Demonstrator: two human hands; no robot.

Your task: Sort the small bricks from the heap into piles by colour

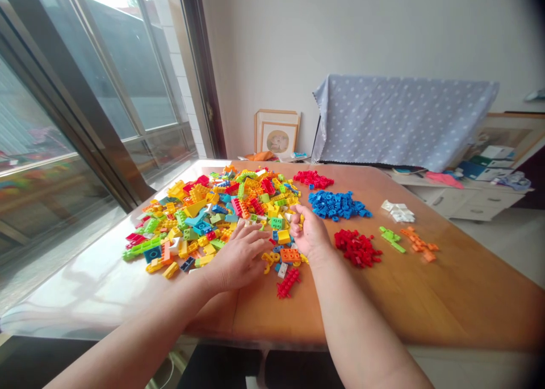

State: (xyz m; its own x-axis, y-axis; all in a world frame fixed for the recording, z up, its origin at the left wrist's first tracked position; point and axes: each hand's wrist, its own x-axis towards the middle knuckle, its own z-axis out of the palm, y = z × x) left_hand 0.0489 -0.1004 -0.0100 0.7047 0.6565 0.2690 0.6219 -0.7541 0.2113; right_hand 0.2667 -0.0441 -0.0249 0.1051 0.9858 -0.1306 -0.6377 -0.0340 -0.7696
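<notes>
In the head view, we see our left grip (240, 258) released, palm down with its fingers spread over the near edge of a heap of mixed blocks (221, 207); what lies under the palm is hidden from us. The heap reaches away beyond this grip and out to its left. Our right grip (313, 233) is at the heap's right side, fingers curled in; a bit of yellow (302, 220) shows among them, but we cannot tell whether it is grasped. Between our two grips we see a green block (276, 223), a yellow block (283, 237) and an orange block (290, 255), with a red studded piece (288, 283) nearer us. Just right of the right grip lies a red pile (356, 248); beyond the grip are a blue pile (338, 205) and, farther off, a pinkish-red pile (313, 179). Farther right of it, past the red pile, we have green pieces (392, 239), orange pieces (420, 243) and white pieces (399, 212), all on the tabletop (460, 298). Well beyond both grips, a spotted cloth (404, 119) hangs to the right of a framed picture (279, 139).
</notes>
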